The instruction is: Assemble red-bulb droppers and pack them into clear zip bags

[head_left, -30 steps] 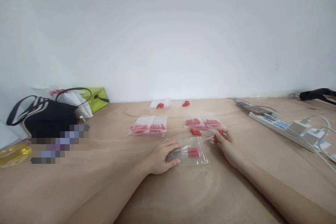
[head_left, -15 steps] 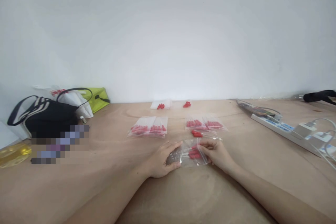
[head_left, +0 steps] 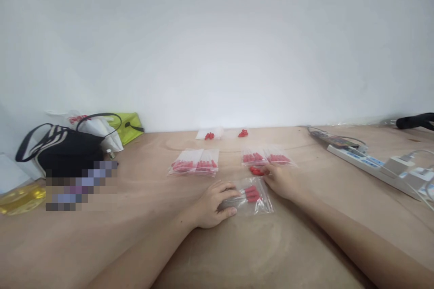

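Note:
A clear zip bag (head_left: 262, 205) with several red-handled pieces (head_left: 252, 193) inside lies flat on the wooden table. On the bag's left end rests my left hand (head_left: 217, 203), fingers spread. My right hand (head_left: 280, 182) is beyond the bag's right side, its fingertips at a few loose red-handled pieces (head_left: 257, 170); whether it pinches one is hidden. Filled bags lie farther back, one group on the left (head_left: 194, 162) and another on the right (head_left: 267, 157).
Small red piles (head_left: 209, 136) (head_left: 243, 133) lie near the wall beside flat bags. At left stand a black bag (head_left: 69, 151), a green bag (head_left: 130, 127) and a yellow pouch (head_left: 23, 198). A white power strip (head_left: 368, 166) with chargers and a phone (head_left: 335, 141) are at right.
My right hand has let go of the clear bag and moved back to the loose red pieces. The bag now lies flatter under my left hand. The view has shifted slightly.

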`<state>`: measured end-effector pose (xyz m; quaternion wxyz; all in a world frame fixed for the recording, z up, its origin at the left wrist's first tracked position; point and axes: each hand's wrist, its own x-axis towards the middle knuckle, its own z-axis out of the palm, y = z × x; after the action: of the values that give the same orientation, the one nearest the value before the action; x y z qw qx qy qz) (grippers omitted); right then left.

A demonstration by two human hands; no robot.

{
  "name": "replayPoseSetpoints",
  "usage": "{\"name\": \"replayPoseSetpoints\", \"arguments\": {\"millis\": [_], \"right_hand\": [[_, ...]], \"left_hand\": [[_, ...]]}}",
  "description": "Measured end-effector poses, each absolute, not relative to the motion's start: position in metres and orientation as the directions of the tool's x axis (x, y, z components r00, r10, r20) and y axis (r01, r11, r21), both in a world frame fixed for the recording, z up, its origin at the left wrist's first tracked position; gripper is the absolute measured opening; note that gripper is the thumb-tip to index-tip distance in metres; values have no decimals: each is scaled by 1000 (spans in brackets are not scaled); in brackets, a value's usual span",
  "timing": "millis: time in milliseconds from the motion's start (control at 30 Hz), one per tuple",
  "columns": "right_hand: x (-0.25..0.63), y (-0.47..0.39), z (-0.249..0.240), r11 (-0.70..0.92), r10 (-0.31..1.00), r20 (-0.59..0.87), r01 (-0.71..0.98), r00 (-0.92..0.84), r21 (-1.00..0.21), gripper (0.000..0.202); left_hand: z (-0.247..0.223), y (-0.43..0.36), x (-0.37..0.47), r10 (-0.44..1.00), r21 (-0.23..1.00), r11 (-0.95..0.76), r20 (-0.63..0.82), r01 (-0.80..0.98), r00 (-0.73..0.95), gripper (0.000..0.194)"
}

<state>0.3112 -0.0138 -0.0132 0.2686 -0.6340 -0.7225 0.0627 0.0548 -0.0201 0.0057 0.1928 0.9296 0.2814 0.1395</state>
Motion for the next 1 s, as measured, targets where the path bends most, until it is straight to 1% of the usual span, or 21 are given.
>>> {"name": "replayPoseSetpoints", "arguments": {"millis": [100,267,333,367,400,433,500,567,600,667,733,800,900,1000], "right_hand": [[306,-11,-15,100,967,254,932,-9,-348,14],[303,-11,-19,56,957,289,975,9,-213,11],[303,-11,-19,61,953,304,979,2,-196,11],[304,-12,-18,64,947,320,976,6,-208,11],[305,-14,-16,75,939,343,967,14,-244,11],[307,-16,-14,91,927,374,947,33,-309,11],[313,-21,-9,150,889,446,850,108,-504,12],[319,-27,-5,241,844,491,666,214,-706,19],[321,-29,-4,282,830,490,558,266,-780,27],[324,-33,-5,314,827,442,366,347,-876,45],[324,-34,-9,287,838,363,238,406,-928,54],[320,-33,-14,252,840,293,148,457,-956,54],[309,-33,-21,220,863,182,-26,472,-975,45],[298,-36,-22,139,910,50,-190,412,-972,35]], "left_hand": [[6,-21,55,578,438,-765,145,472,803,38],[4,-21,54,594,414,-759,125,502,795,41],[3,-21,53,596,409,-759,124,506,793,43],[2,-21,53,594,408,-761,125,505,794,43],[2,-20,54,592,407,-763,128,503,796,44],[2,-20,54,590,405,-765,129,500,797,44],[2,-19,54,583,403,-770,130,495,802,45],[2,-19,53,581,407,-771,133,490,803,45],[2,-19,53,582,411,-769,134,489,802,45],[2,-18,53,589,419,-763,136,493,796,45],[3,-19,53,595,421,-758,134,497,793,45],[4,-19,54,596,422,-756,127,501,793,45],[5,-19,54,599,431,-750,121,501,792,45],[4,-19,54,598,444,-751,142,489,789,45]]}}
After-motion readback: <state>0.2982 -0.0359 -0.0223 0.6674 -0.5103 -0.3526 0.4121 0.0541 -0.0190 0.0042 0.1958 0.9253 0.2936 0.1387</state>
